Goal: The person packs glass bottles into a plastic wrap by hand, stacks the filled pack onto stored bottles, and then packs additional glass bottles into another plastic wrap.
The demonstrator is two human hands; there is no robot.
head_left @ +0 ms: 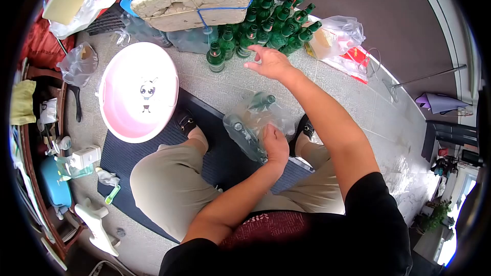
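- No text, brand, number or sign can be read with certainty.
- The dark shirt (276, 227) has pale lettering across a dark red panel on its front; the letters are too small and blurred to make out.
- The green bottles (216, 60) have small labels on their necks and bodies; any wording on them is too small to read.
- The red and white wrapping (356, 60) beside the bottles has a printed look, but its marks are unclear.
- The small white box (86, 157) has faint marks on its side, too small to tell.
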